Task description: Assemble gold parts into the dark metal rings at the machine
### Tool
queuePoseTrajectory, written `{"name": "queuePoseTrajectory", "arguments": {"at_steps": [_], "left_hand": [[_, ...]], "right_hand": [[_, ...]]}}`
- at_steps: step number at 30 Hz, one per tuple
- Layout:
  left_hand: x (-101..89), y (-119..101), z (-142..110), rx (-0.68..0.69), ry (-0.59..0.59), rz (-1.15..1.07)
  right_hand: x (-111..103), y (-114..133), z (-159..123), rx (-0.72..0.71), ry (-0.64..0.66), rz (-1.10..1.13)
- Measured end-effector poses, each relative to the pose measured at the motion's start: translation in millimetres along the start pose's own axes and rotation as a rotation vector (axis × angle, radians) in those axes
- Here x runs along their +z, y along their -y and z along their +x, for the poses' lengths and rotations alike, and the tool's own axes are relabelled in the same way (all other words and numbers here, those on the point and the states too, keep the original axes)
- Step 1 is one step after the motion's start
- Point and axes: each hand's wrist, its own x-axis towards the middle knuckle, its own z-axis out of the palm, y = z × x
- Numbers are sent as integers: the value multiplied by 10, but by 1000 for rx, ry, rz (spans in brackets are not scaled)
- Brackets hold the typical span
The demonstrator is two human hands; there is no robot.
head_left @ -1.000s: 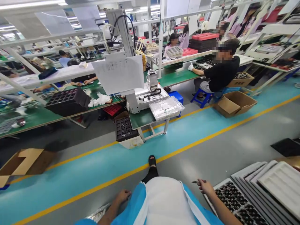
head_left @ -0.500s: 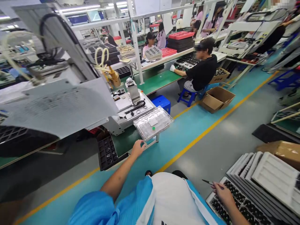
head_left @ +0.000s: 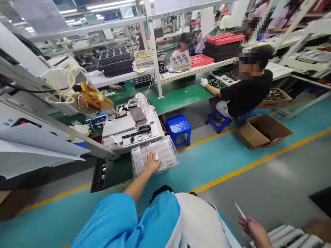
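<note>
My left hand [head_left: 152, 163] lies flat, fingers stretched out, on top of a stack of clear plastic trays [head_left: 169, 151]. A small white label [head_left: 156, 155] shows partly beside its fingers. The stack rests at the end of the green bench, in front of a white benchtop machine [head_left: 117, 127]. At lower right my right hand [head_left: 252, 227] is closed around thin pointed tweezers [head_left: 239, 209], whose tip points up and away. The right hand hangs over the floor, near white trays [head_left: 284, 237] at the bottom edge.
A black compartment tray [head_left: 97, 177] sits left of the plastic stack. Beyond the machine stand a blue stool [head_left: 179, 129] and an open cardboard box [head_left: 266, 131]. A co-worker in black [head_left: 248, 89] sits at the green bench [head_left: 181, 94]. A metal post [head_left: 155, 51] rises from it.
My left hand has moved from the near edge of the plastic trays onto their top. My view has turned and come closer to the bench. The right hand still holds the tweezers.
</note>
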Motion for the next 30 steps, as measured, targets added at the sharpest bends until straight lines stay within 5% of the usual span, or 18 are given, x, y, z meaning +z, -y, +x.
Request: {"name": "queuePoseTrajectory", "arguments": {"at_steps": [2, 5, 8, 11, 19, 23, 26, 30], "left_hand": [[-2, 5, -34, -11, 2, 15], [12, 13, -82, -12, -7, 46], [68, 49, -146, 3, -25, 81], [115, 82, -214, 19, -34, 104], [72, 29, -387, -18, -31, 104], [24, -77, -462, -70, -92, 87], [-14, -385, -532, -204, -126, 61], [60, -1132, -711, -603, -325, 0]], "right_hand": [[25, 831, 324, 63, 120, 77], [371, 2110, 625, 58, 235, 31], [946, 3221, 681, -178, 333, -153], [1525, 4075, 621, -555, 368, -496], [2764, 5681, 576, -1006, 471, -840], [3610, 6474, 532, -1169, 525, -962], [4291, 6942, 469, -1282, 613, -1045], [4978, 7271, 394, -1394, 745, -1093]]}}
